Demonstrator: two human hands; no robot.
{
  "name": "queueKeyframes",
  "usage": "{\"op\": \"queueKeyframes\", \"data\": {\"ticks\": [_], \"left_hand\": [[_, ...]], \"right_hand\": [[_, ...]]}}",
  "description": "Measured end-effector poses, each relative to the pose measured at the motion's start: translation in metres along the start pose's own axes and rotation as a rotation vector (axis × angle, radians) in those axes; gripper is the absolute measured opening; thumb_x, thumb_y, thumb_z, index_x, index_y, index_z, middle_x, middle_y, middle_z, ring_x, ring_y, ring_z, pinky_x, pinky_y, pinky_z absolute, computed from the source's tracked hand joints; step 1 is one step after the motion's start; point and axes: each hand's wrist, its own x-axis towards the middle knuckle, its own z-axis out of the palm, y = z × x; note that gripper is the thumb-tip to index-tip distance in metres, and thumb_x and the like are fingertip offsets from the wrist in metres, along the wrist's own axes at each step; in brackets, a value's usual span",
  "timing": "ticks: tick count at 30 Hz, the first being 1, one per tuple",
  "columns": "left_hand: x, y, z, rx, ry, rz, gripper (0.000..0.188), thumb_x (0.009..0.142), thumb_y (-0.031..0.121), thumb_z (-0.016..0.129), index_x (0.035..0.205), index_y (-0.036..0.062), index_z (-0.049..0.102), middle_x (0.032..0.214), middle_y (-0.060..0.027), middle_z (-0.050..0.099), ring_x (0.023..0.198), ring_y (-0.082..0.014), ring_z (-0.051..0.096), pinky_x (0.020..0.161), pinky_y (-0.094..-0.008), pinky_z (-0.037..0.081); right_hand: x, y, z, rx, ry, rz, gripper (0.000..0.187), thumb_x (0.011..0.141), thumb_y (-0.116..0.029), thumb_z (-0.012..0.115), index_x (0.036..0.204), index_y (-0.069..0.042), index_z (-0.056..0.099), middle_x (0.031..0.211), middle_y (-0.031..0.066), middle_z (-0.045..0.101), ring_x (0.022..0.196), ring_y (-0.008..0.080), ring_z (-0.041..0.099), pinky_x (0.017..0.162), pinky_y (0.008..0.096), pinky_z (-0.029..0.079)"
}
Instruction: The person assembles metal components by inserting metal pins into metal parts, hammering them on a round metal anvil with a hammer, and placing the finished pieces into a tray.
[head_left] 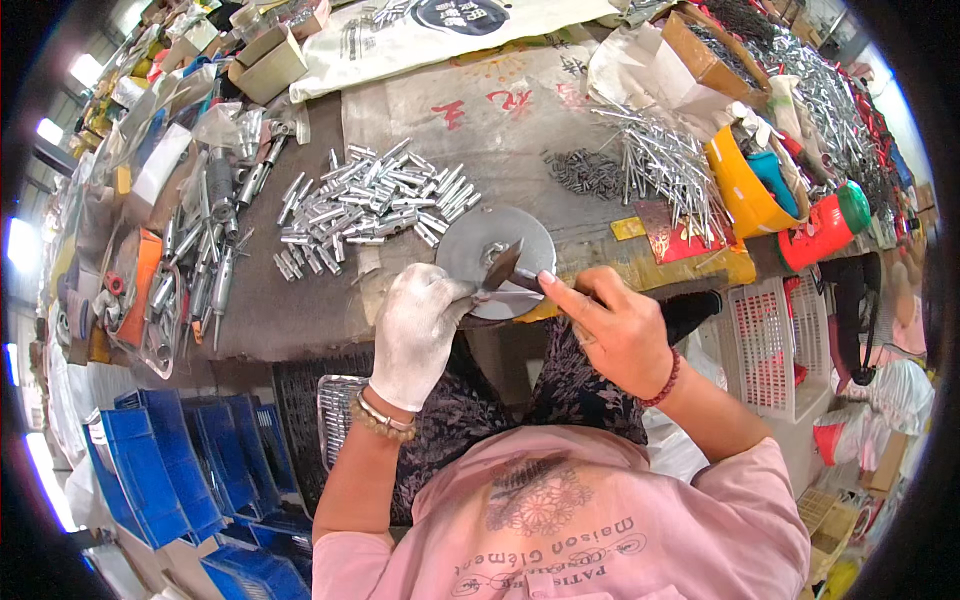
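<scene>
My left hand (413,335), in a white glove, is closed over the near left rim of a round grey metal dish (532,232). The fingertips pinch a small part that I cannot make out. My bare right hand (618,330) reaches in from the right. Its thumb and index finger close on the end of a dark, flat, blade-like piece (503,266) tilted over the dish. Shiny pointed metal (512,295) shows below it, between the hands. Small metal bits (493,250) lie in the dish. Beyond it spreads a heap of short silver metal tubes (365,195).
Dark springs (588,174) and long thin metal rods (665,160) lie at the back right, near a yellow container (745,185) and a red jar with a green lid (825,228). Tools (212,225) crowd the left side. Blue crates (150,465) stand below left.
</scene>
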Motion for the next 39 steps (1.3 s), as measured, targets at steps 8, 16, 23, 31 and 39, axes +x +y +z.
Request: {"op": "queueKeyframes", "data": {"ticks": [8, 16, 23, 31, 39], "left_hand": [[0.0, -0.004, -0.007, 0.017, -0.041, -0.034, 0.017, 0.083, 0.002, 0.084, 0.099, 0.0055, 0.081, 0.096, -0.0104, 0.07, 0.098, -0.0336, 0.066, 0.089, -0.0439, 0.053], [-0.005, 0.0, 0.003, 0.046, 0.036, -0.024, 0.019, 0.085, 0.006, 0.084, 0.103, 0.0068, 0.082, 0.096, -0.0118, 0.07, 0.099, -0.0345, 0.068, 0.089, -0.0455, 0.054], [-0.043, 0.019, 0.022, 0.098, 0.339, -0.216, 0.039, 0.1, 0.004, 0.074, 0.139, 0.0042, 0.074, 0.108, -0.0128, 0.077, 0.093, -0.0307, 0.072, 0.089, -0.0394, 0.058], [-0.057, 0.052, 0.024, -0.869, 0.201, -0.79, 0.067, 0.109, 0.004, 0.059, 0.171, 0.002, 0.035, 0.104, -0.0076, 0.075, 0.075, -0.0071, 0.062, 0.066, -0.0227, 0.051], [-0.08, 0.034, -0.001, -0.814, 0.323, -0.75, 0.067, 0.101, 0.0, 0.071, 0.163, 0.0042, 0.046, 0.101, -0.0052, 0.076, 0.08, -0.0046, 0.058, 0.071, -0.0217, 0.046]], "right_hand": [[0.029, 0.001, 0.001, 0.016, 0.018, 0.062, 0.06, 0.083, 0.001, 0.074, 0.141, -0.016, 0.076, 0.108, 0.0102, 0.066, 0.094, 0.0312, 0.069, 0.083, 0.0413, 0.059], [0.018, -0.03, 0.005, -0.118, -0.191, 0.101, 0.022, 0.083, -0.013, 0.083, 0.098, -0.009, 0.068, 0.105, 0.0095, 0.069, 0.104, 0.0329, 0.07, 0.087, 0.0471, 0.057], [0.009, -0.039, 0.01, 0.448, -0.432, 0.427, 0.036, 0.089, 0.0, 0.076, 0.124, -0.002, 0.071, 0.085, 0.0115, 0.073, 0.072, 0.0258, 0.068, 0.071, 0.0371, 0.055], [-0.002, -0.063, 0.023, 0.757, -0.478, 0.608, 0.037, 0.09, -0.004, 0.076, 0.126, -0.002, 0.069, 0.084, 0.0164, 0.072, 0.073, 0.0321, 0.07, 0.071, 0.0413, 0.056], [0.014, -0.075, 0.025, 0.539, -0.396, 0.386, 0.054, 0.09, 0.002, 0.08, 0.142, -0.008, 0.069, 0.098, 0.0121, 0.074, 0.081, 0.0215, 0.071, 0.075, 0.0347, 0.057]]}}
